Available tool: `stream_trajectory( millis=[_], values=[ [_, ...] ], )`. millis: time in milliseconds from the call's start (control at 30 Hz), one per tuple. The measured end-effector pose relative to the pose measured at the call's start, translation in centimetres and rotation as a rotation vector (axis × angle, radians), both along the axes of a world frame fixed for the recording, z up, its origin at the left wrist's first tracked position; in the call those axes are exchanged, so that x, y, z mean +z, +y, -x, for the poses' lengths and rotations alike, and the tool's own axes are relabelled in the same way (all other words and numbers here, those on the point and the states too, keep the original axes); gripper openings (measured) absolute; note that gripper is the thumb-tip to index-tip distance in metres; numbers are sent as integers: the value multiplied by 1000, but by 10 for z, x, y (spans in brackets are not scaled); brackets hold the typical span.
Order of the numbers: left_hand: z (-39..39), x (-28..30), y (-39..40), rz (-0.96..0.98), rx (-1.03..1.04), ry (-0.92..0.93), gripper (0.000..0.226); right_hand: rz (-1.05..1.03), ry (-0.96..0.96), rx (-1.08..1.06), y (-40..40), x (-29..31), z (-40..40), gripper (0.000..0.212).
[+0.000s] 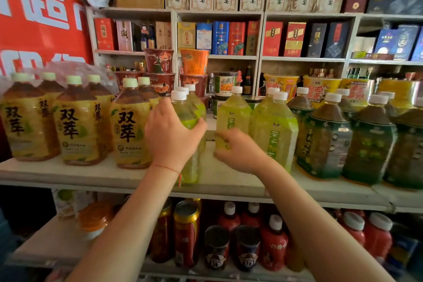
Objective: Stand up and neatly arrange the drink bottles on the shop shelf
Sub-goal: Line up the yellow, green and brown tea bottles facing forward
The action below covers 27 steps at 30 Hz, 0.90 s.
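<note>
The left hand (170, 135) grips an upright pale green tea bottle (186, 117) at its shoulder — thumb on the right face, the other fingers (160, 107) curled round the left side beside its white cap. That bottle stands on the near part of the shop shelf (68, 174), with a second one of the same kind just behind it. The right hand (238, 151) is at the lower front of another green tea bottle (232, 119), which stands upright a little farther back and to the right; its fingers curl against the label, but whether they truly clasp it or only touch cannot be told. A bare gap of shelf lies between the two bottles.

Close on the left, almost touching the left hand, stands a brown tea bottle with a yellow label (131, 126), the nearest of a group still partly under plastic wrap (68, 71). Just right of the right hand is a larger green tea bottle (278, 130), and beyond it dark green-labelled bottles (325, 135) crowd the shelf to the right. Behind the row, stacked instant noodle cups (194, 62) fill the far side. On the lower shelf stand red bottles (273, 242) and drink cans (186, 231).
</note>
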State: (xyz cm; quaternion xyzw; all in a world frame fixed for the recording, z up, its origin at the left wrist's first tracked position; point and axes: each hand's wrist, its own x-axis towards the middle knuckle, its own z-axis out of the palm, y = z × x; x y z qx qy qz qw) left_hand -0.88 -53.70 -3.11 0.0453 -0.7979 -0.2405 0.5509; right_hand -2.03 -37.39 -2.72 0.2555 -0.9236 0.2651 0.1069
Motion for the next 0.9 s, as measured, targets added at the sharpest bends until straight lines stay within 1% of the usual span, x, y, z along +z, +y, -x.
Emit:
stream_trajectory(
  millis=[67, 133, 200, 267, 300, 367, 433, 500, 567, 700, 900],
  values=[
    [3, -4, 0, 6, 2, 36, 49, 174, 218, -200, -3, 0, 18, 56],
    [4, -5, 1, -11, 7, 55, 48, 264, 379, -342, -16, -1, 39, 68],
    [4, -5, 3, -18, 28, 71, 48, 211, 416, -444, -29, 1, 61, 85],
    [4, -5, 3, -13, 40, 74, 48, 113, 366, -548, -38, 4, 84, 98],
    [4, -5, 2, -11, 43, 74, 49, 65, 325, -580, -41, 3, 92, 100],
    [3, -6, 1, -6, 46, 76, 49, -37, 276, -610, -44, -1, 104, 92],
    [4, -6, 1, 2, 51, 84, 50, -101, 304, -653, -45, -3, 109, 78],
    [4, -7, 1, 6, 53, 94, 50, -121, 338, -692, -45, -1, 112, 72],
    [4, -6, 1, 5, 53, 101, 50, -120, 351, -702, -44, 4, 114, 69],
    [5, -7, 1, 9, 52, 99, 50, -87, 339, -642, -40, 6, 116, 67],
    [5, -7, 1, 12, 51, 108, 51, -95, 312, -527, -32, 10, 114, 75]
  ],
)
